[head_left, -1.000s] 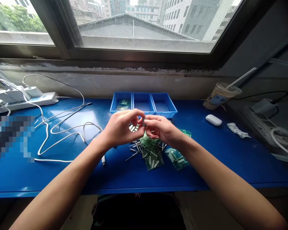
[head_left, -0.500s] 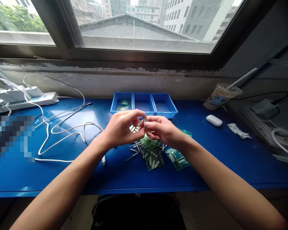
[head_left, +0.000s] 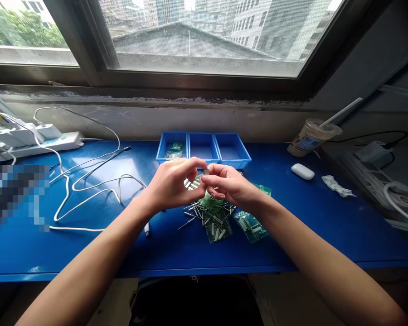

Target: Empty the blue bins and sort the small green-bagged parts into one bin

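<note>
My left hand and my right hand meet above the middle of the blue table. Both pinch one small silvery metal part between their fingertips. Under the hands lies a heap of loose metal pins mixed with small green plastic bags of parts; another green bag rests to the right. Three joined blue bins stand just behind the hands; the left bin holds a few green bags, the other two look bare.
White cables loop over the table's left part, running to a white power strip. A white oval case, a crumpled wrapper and a tilted drink cup with a straw are at the right. A window sill runs behind.
The hands and the small part between them have sunk slightly lower and my fingers have shifted a little on it. Nothing else has moved.
</note>
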`<state>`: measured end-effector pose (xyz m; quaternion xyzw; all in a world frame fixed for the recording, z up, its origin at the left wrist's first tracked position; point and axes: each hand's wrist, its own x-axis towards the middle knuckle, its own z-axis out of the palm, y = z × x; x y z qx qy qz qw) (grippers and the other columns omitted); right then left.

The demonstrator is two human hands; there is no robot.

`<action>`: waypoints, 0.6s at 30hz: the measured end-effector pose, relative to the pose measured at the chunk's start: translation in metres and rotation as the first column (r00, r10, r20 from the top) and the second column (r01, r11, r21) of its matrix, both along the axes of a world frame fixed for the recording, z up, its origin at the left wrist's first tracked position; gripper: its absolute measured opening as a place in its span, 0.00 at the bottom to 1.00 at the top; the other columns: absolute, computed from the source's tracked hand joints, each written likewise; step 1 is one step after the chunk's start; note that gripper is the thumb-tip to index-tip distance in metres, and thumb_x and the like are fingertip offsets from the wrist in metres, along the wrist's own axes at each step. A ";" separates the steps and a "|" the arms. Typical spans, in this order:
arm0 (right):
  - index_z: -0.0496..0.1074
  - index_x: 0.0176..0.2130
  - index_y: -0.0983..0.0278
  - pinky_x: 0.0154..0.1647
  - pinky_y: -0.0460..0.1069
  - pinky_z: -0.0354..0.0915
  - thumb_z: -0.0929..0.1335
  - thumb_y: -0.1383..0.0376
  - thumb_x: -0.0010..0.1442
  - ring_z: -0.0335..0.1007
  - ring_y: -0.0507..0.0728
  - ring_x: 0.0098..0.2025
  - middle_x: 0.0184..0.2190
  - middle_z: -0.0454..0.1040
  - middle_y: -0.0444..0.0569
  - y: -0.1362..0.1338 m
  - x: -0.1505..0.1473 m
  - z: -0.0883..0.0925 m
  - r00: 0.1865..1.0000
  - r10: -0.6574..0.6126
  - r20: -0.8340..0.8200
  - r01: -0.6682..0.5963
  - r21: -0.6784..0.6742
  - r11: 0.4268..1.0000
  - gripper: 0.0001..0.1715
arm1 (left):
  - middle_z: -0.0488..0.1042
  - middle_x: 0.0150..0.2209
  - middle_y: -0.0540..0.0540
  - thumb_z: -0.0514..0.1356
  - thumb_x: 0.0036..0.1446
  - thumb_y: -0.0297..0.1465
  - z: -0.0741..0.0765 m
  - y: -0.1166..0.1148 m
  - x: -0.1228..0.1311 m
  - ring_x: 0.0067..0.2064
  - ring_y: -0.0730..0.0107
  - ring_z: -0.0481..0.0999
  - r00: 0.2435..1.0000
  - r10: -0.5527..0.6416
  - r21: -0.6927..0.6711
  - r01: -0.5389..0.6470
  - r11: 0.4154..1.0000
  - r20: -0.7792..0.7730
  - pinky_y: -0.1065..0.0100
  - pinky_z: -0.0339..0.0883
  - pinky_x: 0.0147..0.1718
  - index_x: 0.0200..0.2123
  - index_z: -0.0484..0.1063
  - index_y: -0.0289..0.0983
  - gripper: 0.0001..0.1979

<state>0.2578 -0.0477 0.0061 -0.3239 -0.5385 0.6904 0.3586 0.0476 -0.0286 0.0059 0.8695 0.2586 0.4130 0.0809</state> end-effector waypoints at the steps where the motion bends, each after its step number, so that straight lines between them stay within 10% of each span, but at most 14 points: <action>1: 0.75 0.40 0.65 0.24 0.44 0.50 0.78 0.55 0.62 0.55 0.47 0.25 0.29 0.66 0.42 0.000 0.000 0.000 1.000 0.009 -0.009 -0.009 -0.004 1.000 0.18 | 0.73 0.29 0.53 0.64 0.57 0.29 0.000 0.000 0.000 0.29 0.75 0.70 1.000 -0.002 0.000 0.002 1.000 0.000 0.70 0.66 0.31 0.43 0.74 0.38 0.10; 18: 0.78 0.43 0.64 0.23 0.44 0.51 0.74 0.54 0.68 0.54 0.48 0.25 0.27 0.65 0.42 -0.001 0.001 -0.002 0.999 0.032 -0.009 -0.031 0.037 0.999 0.15 | 0.73 0.28 0.54 0.64 0.55 0.28 -0.002 0.001 0.000 0.28 0.76 0.70 0.999 0.000 0.011 0.000 1.000 0.033 0.72 0.65 0.31 0.43 0.74 0.38 0.10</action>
